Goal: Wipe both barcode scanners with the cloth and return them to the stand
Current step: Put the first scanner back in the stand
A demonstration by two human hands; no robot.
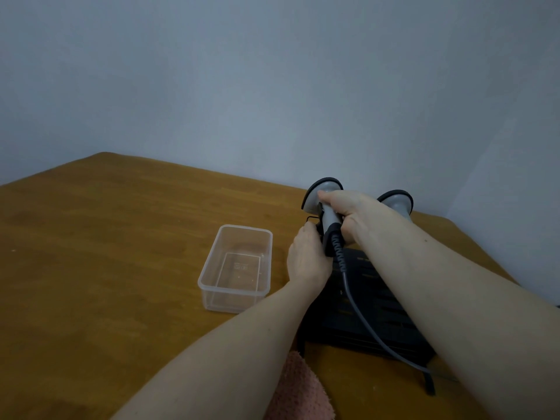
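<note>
My right hand (348, 212) grips the handle of a grey barcode scanner (324, 195) with a black-rimmed head, held upright at the far right of the table. Its grey cable (357, 310) runs down over a black stand (372, 310). My left hand (307, 259) rests at the scanner's lower end, touching the stand's wire holder; whether it grips anything is unclear. A second grey scanner (398, 201) stands behind my right forearm, partly hidden. The pink cloth (298, 389) lies at the table's near edge between my forearms.
A clear plastic tub (212, 286), with nothing in it, sits left of the stand on the wooden table (106, 253). A plain grey wall rises behind the table's far edge.
</note>
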